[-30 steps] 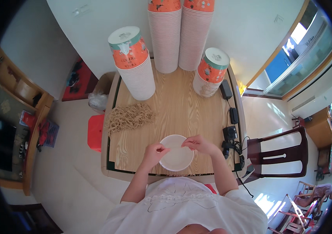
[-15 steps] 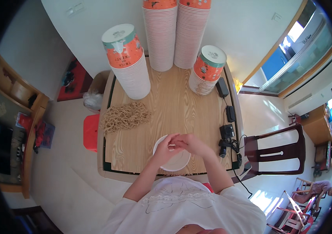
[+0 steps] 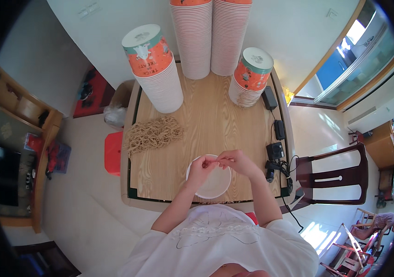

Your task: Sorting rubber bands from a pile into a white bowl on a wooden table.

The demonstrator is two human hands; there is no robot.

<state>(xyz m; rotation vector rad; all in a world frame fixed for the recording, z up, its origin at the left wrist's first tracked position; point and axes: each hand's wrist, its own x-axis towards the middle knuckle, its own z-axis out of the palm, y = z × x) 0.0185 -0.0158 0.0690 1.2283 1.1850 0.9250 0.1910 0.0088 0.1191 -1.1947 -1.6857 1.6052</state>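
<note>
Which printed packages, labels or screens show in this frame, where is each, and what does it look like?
Left cup stack: far left of the table, white ribbed cups, top one printed orange and teal.
Right cup stack: far right, shorter, same orange and teal print.
Two tall cup stacks: far edge, centre, pale ribbed, orange-printed tops.
Dark screen: on the floor-side cabinet at left, blank.

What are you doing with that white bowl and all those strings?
A person sits at a wooden table with both hands over a white paper bowl. The left hand and the right hand meet above the bowl's far rim, fingertips pinched together on something too small to make out. A heap of tan strings lies to the left on the table. Tall stacks of paper bowls stand at the far side, and some black chargers with cables sit along the right edge.
</note>
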